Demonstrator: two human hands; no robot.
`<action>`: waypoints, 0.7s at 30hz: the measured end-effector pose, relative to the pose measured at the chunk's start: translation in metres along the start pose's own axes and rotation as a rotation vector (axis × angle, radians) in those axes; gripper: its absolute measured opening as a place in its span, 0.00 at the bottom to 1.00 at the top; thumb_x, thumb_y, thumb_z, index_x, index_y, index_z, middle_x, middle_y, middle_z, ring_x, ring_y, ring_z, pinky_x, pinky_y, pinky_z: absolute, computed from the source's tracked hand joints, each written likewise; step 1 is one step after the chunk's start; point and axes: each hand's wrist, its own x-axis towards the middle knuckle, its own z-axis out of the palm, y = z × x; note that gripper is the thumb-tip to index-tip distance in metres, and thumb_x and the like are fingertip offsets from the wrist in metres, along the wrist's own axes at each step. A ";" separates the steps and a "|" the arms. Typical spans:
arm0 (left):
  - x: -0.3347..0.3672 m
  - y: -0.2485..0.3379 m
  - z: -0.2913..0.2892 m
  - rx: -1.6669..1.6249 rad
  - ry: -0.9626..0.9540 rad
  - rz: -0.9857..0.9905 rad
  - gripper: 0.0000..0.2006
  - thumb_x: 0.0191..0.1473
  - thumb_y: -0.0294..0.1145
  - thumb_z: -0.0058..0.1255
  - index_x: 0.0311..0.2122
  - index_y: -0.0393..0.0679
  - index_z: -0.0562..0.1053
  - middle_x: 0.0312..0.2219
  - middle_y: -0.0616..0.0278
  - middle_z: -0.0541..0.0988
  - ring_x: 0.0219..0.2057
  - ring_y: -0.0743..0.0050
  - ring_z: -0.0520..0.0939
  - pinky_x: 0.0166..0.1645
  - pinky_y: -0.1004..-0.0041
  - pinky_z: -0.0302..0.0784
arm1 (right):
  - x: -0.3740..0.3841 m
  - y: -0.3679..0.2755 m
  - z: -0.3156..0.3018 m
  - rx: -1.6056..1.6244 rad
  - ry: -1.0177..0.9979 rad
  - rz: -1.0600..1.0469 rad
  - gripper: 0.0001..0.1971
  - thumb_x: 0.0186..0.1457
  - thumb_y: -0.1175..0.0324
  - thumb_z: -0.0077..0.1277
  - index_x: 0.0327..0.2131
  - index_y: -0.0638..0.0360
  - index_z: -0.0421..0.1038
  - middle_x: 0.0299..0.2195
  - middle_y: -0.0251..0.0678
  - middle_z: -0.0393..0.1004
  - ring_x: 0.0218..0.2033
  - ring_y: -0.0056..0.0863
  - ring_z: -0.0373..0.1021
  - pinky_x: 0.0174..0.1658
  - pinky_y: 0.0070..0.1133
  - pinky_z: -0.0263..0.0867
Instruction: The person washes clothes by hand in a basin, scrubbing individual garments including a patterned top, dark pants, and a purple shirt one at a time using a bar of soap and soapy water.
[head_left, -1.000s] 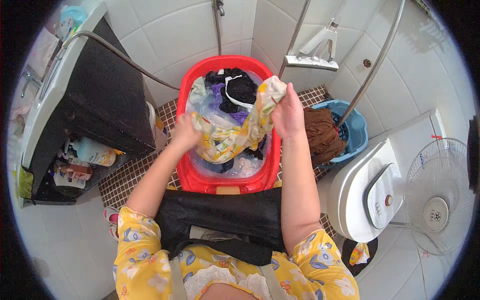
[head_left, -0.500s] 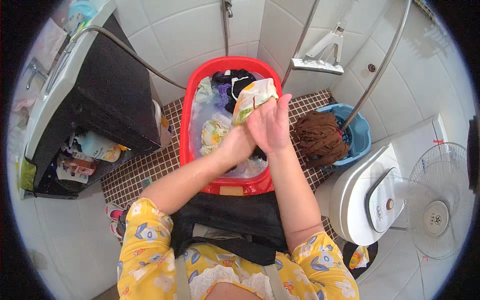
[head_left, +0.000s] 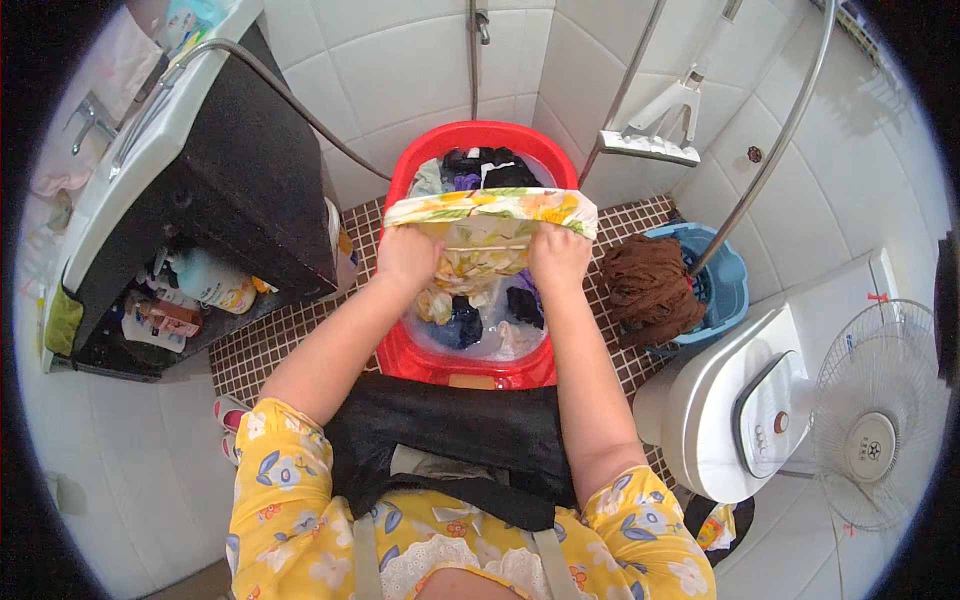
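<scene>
A wet floral garment (head_left: 490, 206), white with yellow and green print, is stretched flat between my two hands above a red tub (head_left: 405, 170). My left hand (head_left: 408, 258) is closed round its left part, and my right hand (head_left: 560, 258) is closed round its right part. Its lower folds hang down toward the cloudy water. In the tub soak dark clothes (head_left: 512, 172), a pale green cloth (head_left: 428, 178), a purple cloth (head_left: 466, 182) and a dark blue cloth (head_left: 460, 328). The garment hides the middle of the tub.
Right of the tub, a blue bucket (head_left: 737, 285) holds a brown mop (head_left: 650, 285). Farther right are a white appliance with a lid (head_left: 770, 415) and a fan (head_left: 870, 445). On the left, a black cabinet (head_left: 250, 170) with bottles (head_left: 215, 280) stands under a sink. A hose (head_left: 300, 108) arches toward the tub.
My hands were close together at the tub's right side, the right palm open, with the floral cloth bunched up. Now they are apart and the garment is spread between them.
</scene>
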 end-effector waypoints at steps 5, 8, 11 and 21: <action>0.005 -0.026 0.016 -0.054 0.375 0.039 0.15 0.42 0.36 0.54 0.36 0.40 0.76 0.33 0.55 0.80 0.37 0.60 0.80 0.45 0.65 0.71 | -0.001 -0.003 0.007 -0.035 -0.075 -0.035 0.09 0.47 0.68 0.43 0.22 0.56 0.74 0.19 0.40 0.74 0.23 0.37 0.73 0.31 0.30 0.68; -0.006 -0.005 0.012 -0.064 0.247 0.092 0.32 0.33 0.41 0.63 0.47 0.40 0.70 0.44 0.49 0.74 0.45 0.59 0.76 0.48 0.65 0.70 | -0.001 -0.007 0.002 -0.040 -0.250 0.007 0.11 0.49 0.64 0.47 0.21 0.60 0.74 0.19 0.43 0.74 0.23 0.38 0.73 0.31 0.31 0.68; -0.015 0.009 0.033 -0.145 -0.258 0.132 0.33 0.33 0.46 0.64 0.48 0.46 0.71 0.44 0.50 0.74 0.47 0.59 0.73 0.52 0.64 0.66 | 0.016 -0.038 -0.029 0.159 -0.135 0.044 0.20 0.49 0.53 0.52 0.19 0.63 0.73 0.17 0.48 0.72 0.22 0.45 0.71 0.30 0.34 0.67; -0.033 -0.017 0.052 -0.444 0.136 0.773 0.08 0.38 0.36 0.58 0.24 0.46 0.73 0.22 0.60 0.74 0.36 0.58 0.75 0.42 0.58 0.69 | 0.037 -0.023 -0.070 0.375 0.074 0.236 0.32 0.53 0.45 0.47 0.16 0.72 0.71 0.17 0.57 0.70 0.22 0.54 0.69 0.30 0.39 0.64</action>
